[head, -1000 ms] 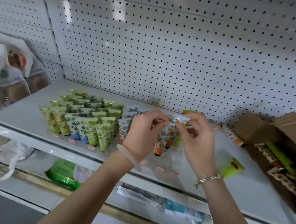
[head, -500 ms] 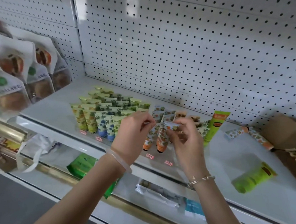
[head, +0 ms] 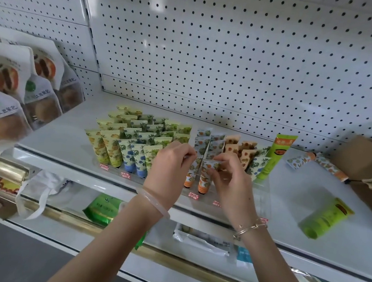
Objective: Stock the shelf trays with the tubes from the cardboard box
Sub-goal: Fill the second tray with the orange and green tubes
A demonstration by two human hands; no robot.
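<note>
You're pinching two orange-print tubes by their crimped tops: left hand [head: 170, 162] is gripping the left tube [head: 190, 177], right hand [head: 231, 182] the right tube [head: 205, 180]. Both are standing cap-down, side by side, at the clear tray [head: 264, 194] front. Cardboard box [head: 360, 157] is sitting far right.

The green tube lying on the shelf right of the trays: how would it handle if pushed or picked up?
The green tube would probably pivot or slide rather than roll straight: its crimped end is flat and wide, its cap end round. It looks like soft plastic, so likely light, squeezable.
</note>
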